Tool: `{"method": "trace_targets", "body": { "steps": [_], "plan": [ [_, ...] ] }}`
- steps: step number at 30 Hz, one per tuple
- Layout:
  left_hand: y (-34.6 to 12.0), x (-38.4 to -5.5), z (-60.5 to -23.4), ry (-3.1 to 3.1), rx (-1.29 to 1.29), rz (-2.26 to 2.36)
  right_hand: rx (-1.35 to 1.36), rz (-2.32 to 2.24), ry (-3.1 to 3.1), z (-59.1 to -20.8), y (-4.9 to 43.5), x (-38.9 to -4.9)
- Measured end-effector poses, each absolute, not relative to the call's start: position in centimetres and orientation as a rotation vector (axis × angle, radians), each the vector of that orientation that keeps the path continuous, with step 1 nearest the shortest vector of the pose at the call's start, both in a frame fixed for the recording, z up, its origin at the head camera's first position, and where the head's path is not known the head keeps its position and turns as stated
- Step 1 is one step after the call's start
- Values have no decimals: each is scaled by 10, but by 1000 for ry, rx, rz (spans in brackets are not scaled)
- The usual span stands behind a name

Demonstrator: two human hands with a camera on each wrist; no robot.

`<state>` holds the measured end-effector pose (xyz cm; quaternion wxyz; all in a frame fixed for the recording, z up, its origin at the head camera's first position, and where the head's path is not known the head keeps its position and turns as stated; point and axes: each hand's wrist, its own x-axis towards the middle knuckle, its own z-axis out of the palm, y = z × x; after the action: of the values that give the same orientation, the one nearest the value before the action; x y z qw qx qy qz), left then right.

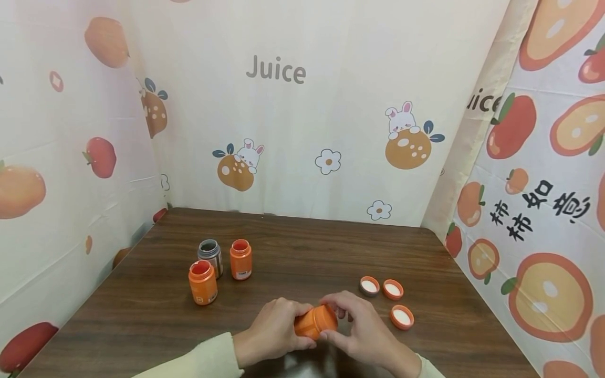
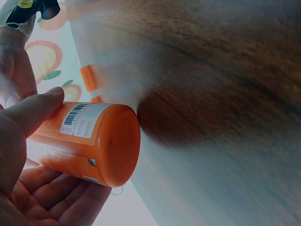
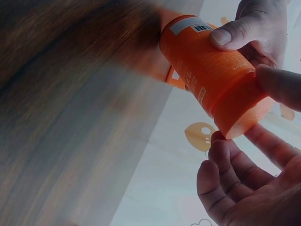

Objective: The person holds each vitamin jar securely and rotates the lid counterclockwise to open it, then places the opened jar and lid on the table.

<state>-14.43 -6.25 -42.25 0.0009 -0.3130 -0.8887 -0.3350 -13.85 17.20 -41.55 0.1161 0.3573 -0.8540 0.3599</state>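
Observation:
An orange plastic bottle [image 1: 306, 326] is tilted above the near part of the table, its orange screw cap [image 1: 326, 317] on and facing right. My left hand [image 1: 274, 332] grips the bottle's body, thumb on one side and fingers on the other. In the left wrist view the bottle's base and a white barcode label [image 2: 80, 120] show. My right hand [image 1: 363, 332] pinches the cap between thumb and fingers. The right wrist view shows the thumb on the cap's [image 3: 242, 104] side, with the other fingers bent below it.
At the left stand two uncapped orange bottles [image 1: 203, 286] [image 1: 241, 263] and an uncapped grey bottle [image 1: 214, 257]. To the right, three caps [image 1: 369, 286] [image 1: 393, 290] [image 1: 402, 317] lie with their white insides up. The brown wooden table [image 1: 307, 247] meets fruit-patterned curtains [image 1: 293, 131] behind and on both sides.

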Motion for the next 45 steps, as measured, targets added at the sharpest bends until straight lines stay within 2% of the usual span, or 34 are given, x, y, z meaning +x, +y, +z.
{"method": "trace_targets", "body": {
  "steps": [19,35,45],
  "plan": [
    [-63,-144,-425,-2778,-988,-1041,1200,1059,-2409,-411,172,-137],
    [-63,-144,-425,-2768,-982,-1068,746,1015,-2659,-414,165,-137],
    [-63,-144,-425,-2780,-968,-1071,691,1038,-2739,-411,164,-137]
  ]
}}
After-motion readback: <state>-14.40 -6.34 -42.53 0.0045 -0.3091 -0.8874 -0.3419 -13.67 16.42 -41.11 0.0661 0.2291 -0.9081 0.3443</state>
